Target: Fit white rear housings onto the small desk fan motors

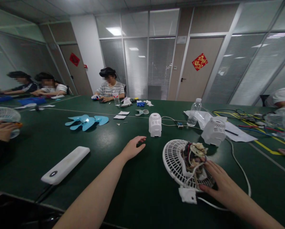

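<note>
My right hand (216, 179) grips the near right side of a white round fan grille (171, 160), its fingers against the exposed motor (192, 159) that sits on the grille with tangled wires around it. A small white plastic box (188, 195) on a cable lies at the grille's near edge. Over the table, my left hand (133, 147) is open and holds nothing, thumb and fingers apart. Just beyond its fingertips stands a white vented motor cover (155, 125). A second white cover (214, 131) is behind the grille, tilted.
Light-blue fan blades (86, 122) lie left of centre, and a long white power bank (66, 165) is nearer. A water bottle (194, 113) stands behind the covers. Cables and paper (240, 135) spread on the right. At the left edge, another person's hand (0, 131) touches a fan.
</note>
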{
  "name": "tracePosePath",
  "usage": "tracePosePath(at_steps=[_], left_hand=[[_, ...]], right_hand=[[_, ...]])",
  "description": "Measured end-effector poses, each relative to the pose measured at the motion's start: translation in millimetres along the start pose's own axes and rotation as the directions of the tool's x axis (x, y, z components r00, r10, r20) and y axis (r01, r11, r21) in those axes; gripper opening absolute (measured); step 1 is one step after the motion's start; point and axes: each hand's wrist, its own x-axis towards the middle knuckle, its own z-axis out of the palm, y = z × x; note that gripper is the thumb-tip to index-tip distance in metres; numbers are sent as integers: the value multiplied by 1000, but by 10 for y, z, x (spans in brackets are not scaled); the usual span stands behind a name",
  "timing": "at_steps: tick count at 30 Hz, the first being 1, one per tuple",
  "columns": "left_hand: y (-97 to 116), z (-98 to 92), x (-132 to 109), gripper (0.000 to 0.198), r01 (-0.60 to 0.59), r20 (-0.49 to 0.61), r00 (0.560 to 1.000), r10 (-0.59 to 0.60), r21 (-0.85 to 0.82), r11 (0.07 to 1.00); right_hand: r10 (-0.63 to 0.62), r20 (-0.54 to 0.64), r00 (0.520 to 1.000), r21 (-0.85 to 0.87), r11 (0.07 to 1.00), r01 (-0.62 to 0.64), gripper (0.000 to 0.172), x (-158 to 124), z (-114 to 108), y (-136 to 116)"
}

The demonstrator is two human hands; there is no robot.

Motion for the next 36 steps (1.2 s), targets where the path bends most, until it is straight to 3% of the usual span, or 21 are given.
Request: tracePosePath(at_steps=[4, 9, 12, 15, 19, 22, 26, 30, 36], left_hand=[[116, 28, -32, 44, -95, 108, 989, 102, -68, 993], [89, 29, -1, 51, -125, 164, 976, 141, -103, 987], [35, 15, 26, 52, -111, 159, 980, 123, -85, 990], [-2, 9, 39, 51, -103, 140, 983, 116, -96, 990], [-23, 27, 48, 47, -97, 103, 989, 108, -114, 989], [-38, 43, 60, 45, -95, 98, 989, 109, -135, 986], [-65, 54, 77, 45, -107, 95, 988, 121, -144, 984], [-85, 56, 87, 47, -122, 96, 986, 135, -128, 984], [-89, 52, 85, 49, -146, 95, 983, 158, -119, 982]], right_hand=[[-71, 117, 991, -2, 997, 72, 85, 244, 1, -630], [-186, 219, 958, 81, 982, 172, 86, 420, -13, -999], [-259, 198, 945, 184, 957, 224, 75, 582, -60, -1040], [-150, 24, 988, 338, 931, 133, 67, 902, -60, -981], [-39, -115, 993, 476, 875, 89, 64, 1541, 91, -910], [-59, -131, 990, 556, 822, 122, 75, 2031, 261, -946], [-56, -142, 988, 672, 727, 138, 106, 2514, 424, -1042], [-38, -95, 995, 769, 632, 97, 131, 2733, 505, -1077], [-10, -29, 1000, 844, 536, 30, 128, 2741, 589, -1044]])
